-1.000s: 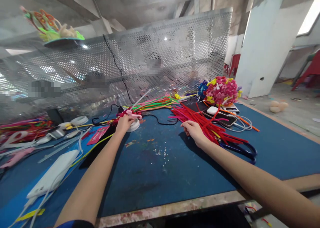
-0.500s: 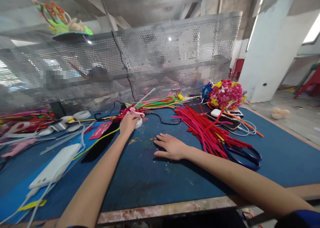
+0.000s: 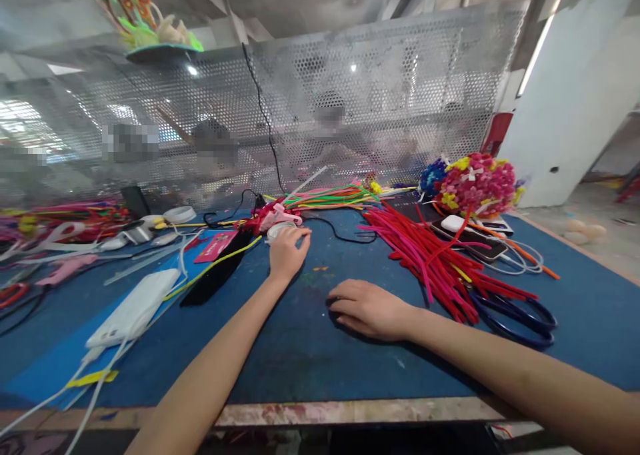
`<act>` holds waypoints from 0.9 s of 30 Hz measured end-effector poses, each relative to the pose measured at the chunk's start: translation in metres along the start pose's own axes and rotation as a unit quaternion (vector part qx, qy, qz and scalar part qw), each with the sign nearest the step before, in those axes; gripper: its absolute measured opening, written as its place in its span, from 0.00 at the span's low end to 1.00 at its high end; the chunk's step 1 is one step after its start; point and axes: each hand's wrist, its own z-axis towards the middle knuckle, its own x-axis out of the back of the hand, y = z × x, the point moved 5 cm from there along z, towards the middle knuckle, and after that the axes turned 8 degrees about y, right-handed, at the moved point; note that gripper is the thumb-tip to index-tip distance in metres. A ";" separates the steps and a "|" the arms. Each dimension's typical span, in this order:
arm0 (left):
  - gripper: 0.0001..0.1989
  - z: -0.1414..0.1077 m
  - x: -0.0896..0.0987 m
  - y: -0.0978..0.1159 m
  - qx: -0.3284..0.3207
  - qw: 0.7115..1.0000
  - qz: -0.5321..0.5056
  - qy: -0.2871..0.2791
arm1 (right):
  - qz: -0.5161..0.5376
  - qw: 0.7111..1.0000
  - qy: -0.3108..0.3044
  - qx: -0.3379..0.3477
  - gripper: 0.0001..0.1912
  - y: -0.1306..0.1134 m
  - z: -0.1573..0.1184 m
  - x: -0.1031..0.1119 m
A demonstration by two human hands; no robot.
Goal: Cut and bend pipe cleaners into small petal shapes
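My left hand [image 3: 290,252] hovers over or rests on the blue tabletop. Its thumb and fingers are a little apart, with nothing visible between them. Just beyond its fingers lies a roll of white tape [image 3: 276,230], partly hidden by the hand. A pink tool [image 3: 281,216], its kind unclear, sits behind the roll among red fuzzy stems. My right hand [image 3: 370,310] lies palm down on the table with loosely bent fingers, holding nothing that I can see. To its right is a bundle of red and pink pipe cleaners [image 3: 425,255], with blue-handled scissors [image 3: 517,318] partly under them.
At left are a white power bank [image 3: 133,307] with cables, a black strip [image 3: 217,275] and a pink glue gun [image 3: 67,268]. Flower balls [image 3: 477,185], a phone [image 3: 470,239] and cables stand at right. A perforated metal screen [image 3: 390,102] borders the back; people are behind it.
My left hand has come away from the pink tool, moving toward me and right. The fingers of my right hand have gone from spread to loosely bent. The view has shifted slightly.
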 end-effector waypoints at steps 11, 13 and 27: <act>0.08 -0.010 -0.004 0.022 -0.069 0.996 -0.059 -0.027 | -0.015 0.988 -0.045 0.149 0.16 0.002 -0.002 -0.002; 0.08 -0.010 -0.004 0.023 -0.073 0.995 -0.063 -0.030 | -0.026 0.992 -0.026 0.117 0.15 0.007 -0.006 0.004; 0.07 -0.011 -0.006 0.022 -0.102 0.991 -0.074 -0.050 | 0.036 0.997 -0.052 0.040 0.17 0.013 -0.021 0.007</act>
